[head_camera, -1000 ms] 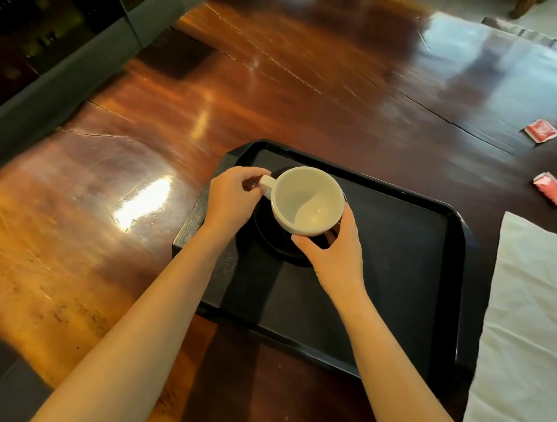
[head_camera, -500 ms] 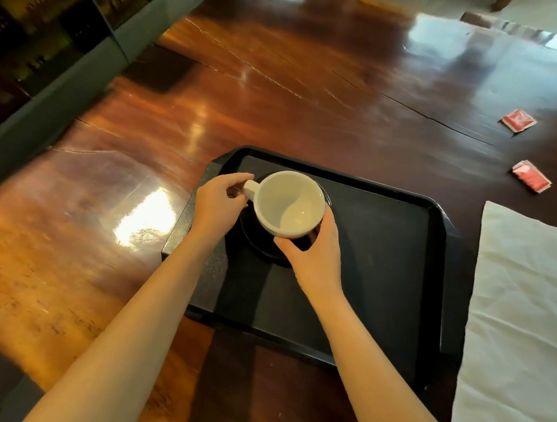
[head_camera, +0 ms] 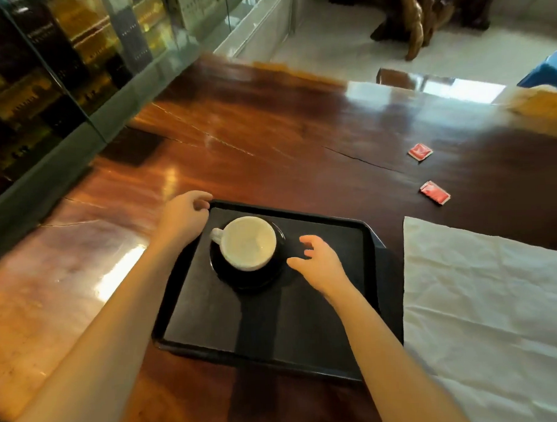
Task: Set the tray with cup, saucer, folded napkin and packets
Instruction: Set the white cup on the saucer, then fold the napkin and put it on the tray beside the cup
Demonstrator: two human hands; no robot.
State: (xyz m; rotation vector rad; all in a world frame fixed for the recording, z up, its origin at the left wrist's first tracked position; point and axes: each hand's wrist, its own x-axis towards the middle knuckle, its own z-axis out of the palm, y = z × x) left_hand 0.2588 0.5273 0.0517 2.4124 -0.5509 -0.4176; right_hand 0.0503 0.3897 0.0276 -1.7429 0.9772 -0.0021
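A white cup [head_camera: 247, 243] stands upright on a black saucer [head_camera: 252, 278] in the far left part of the black tray [head_camera: 275, 324], handle pointing left. My left hand [head_camera: 184, 215] hovers just left of the handle at the tray's far left corner, fingers curled, holding nothing. My right hand [head_camera: 317, 261] is over the tray right of the saucer, fingers spread and empty. A large white napkin [head_camera: 482, 304] lies unfolded on the table right of the tray. Two red packets [head_camera: 420, 151] [head_camera: 435, 192] lie beyond it.
The glossy wooden table [head_camera: 268, 141] stretches far and left of the tray. A glass-fronted cabinet [head_camera: 45, 77] runs along the left side. A blue object [head_camera: 547, 72] and wooden furniture stand past the table's far edge.
Both hands have let go of the cup, which now rests on the saucer. My left hand moved off the handle, my right hand drew back to the right. The view tilted up.
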